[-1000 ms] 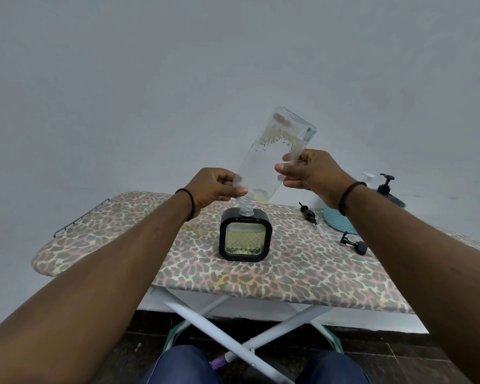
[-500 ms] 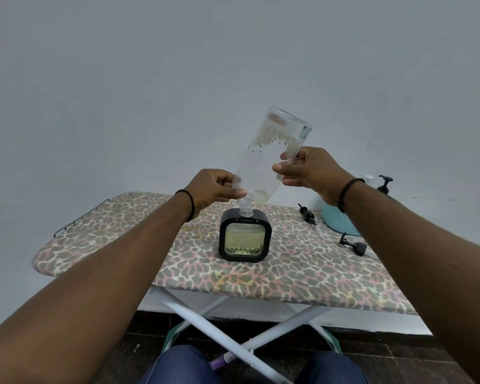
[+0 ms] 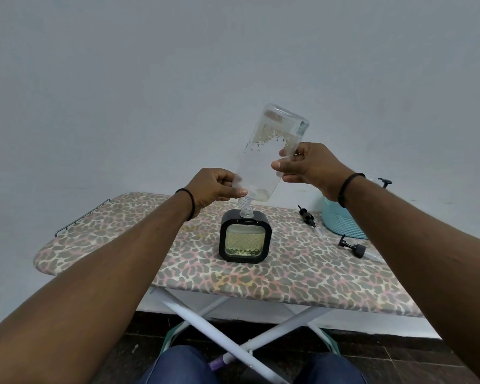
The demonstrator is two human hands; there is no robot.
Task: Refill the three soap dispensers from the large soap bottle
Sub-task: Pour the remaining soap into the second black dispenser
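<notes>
A large clear soap bottle (image 3: 263, 159) is tipped nearly upside down, its threaded neck set in the top opening of a square black dispenser (image 3: 245, 239) that holds yellowish soap. The dispenser stands in the middle of the leopard-print ironing board (image 3: 122, 239). My left hand (image 3: 215, 188) pinches the bottle near its neck. My right hand (image 3: 308, 167) grips the bottle's upper body. Only a little soap and some bubbles show inside the bottle.
Two loose black pump heads (image 3: 306, 216) (image 3: 354, 247) lie on the board to the right. A turquoise basket (image 3: 341, 223) sits at the far right, with another pump top (image 3: 384, 182) behind my right arm. A wire rack (image 3: 81, 217) edges the board's left end.
The bottle's raised base has lifted slightly higher with my right hand. My left hand and the dispenser stay put.
</notes>
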